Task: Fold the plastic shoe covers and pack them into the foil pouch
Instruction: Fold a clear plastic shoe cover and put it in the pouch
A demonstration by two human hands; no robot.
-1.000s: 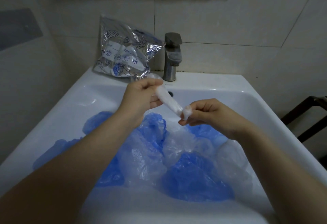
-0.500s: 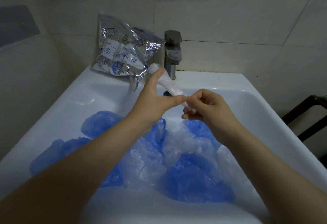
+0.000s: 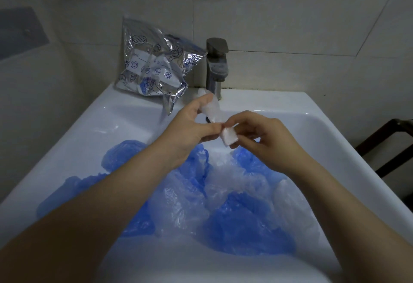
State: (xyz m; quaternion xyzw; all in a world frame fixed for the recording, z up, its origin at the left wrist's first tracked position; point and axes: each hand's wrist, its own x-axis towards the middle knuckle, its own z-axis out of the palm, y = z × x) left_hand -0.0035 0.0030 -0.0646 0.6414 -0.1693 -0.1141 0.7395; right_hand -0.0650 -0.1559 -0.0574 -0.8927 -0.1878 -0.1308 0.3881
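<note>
On the far left, a grey-tiled wall meets the white sink (image 3: 73, 131), whose left rim runs diagonally down toward the near corner. Blue shoe covers (image 3: 125, 155) lie against that left slope of the basin, and a loose heap of blue and clear covers fills the basin floor across to the right wall. On the back ledge, the foil pouch (image 3: 154, 68) leans against the tiles, its lower right corner hanging over the inner edge of the basin, just beside the metal faucet (image 3: 216, 64). Above the basin, near the middle, the left hand (image 3: 190, 124) pinches a folded clear shoe cover (image 3: 212, 110) between thumb and fingers; the strip's far end sticks up close to the faucet base. Its near end is doubled into a small white block, which the right hand (image 3: 263, 137) pinches with curled fingers. The two hands' fingertips touch at the fold. Bare white porcelain shows between the hands and the back ledge, and along the right rim. Beyond the sink's right edge stands a dark frame (image 3: 388, 146), against the tiled wall.
</note>
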